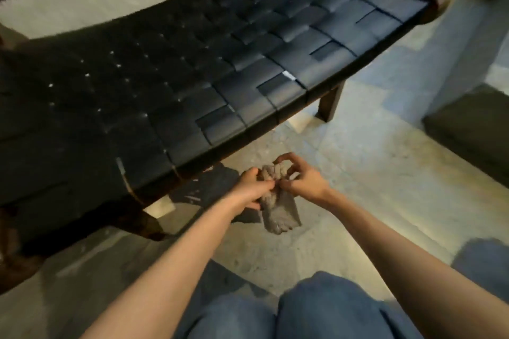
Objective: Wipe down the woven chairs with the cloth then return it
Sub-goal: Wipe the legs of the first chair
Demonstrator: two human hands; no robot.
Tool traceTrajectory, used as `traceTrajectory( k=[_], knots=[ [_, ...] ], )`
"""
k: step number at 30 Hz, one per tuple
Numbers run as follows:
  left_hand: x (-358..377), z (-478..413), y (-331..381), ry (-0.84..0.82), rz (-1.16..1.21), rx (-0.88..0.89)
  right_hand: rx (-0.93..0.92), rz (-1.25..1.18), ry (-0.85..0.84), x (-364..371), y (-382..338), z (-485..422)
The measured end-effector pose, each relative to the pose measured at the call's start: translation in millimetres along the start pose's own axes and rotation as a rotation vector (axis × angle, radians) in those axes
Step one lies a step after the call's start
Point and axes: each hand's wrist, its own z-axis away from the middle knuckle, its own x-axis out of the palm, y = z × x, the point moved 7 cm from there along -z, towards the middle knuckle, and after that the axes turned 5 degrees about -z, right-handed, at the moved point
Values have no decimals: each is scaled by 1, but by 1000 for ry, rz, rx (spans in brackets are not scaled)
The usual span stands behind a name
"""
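A black woven chair seat [220, 63] with a dark wooden frame fills the upper half of the head view. Just in front of its near edge, above the floor, both my hands hold a crumpled grey cloth [278, 209]. My left hand [252, 187] grips the cloth's bunched top from the left. My right hand [298, 177] pinches the same bunch from the right with curled fingers. The lower part of the cloth hangs down below my hands.
A wooden chair leg [330, 103] stands at the right front of the seat, another part of the frame [154, 217] at the lower left. A dark low block [468, 132] sits on the concrete floor at the right. My knees in blue jeans [303, 308] are at the bottom.
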Motion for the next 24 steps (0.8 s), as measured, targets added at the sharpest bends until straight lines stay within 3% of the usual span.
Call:
traceTrajectory(
  k=[3, 10, 19, 24],
  knots=[
    [23, 33, 45, -49, 5, -38, 78, 41, -8, -37, -17, 32],
    [46, 116, 145, -107, -70, -38, 128, 39, 167, -146, -84, 112],
    [62, 199, 286, -129, -267, 263, 130, -168, 306, -261, -155, 180],
    [64, 214, 343, -76, -333, 281, 106, -140, 273, -320, -181, 196]
  ],
)
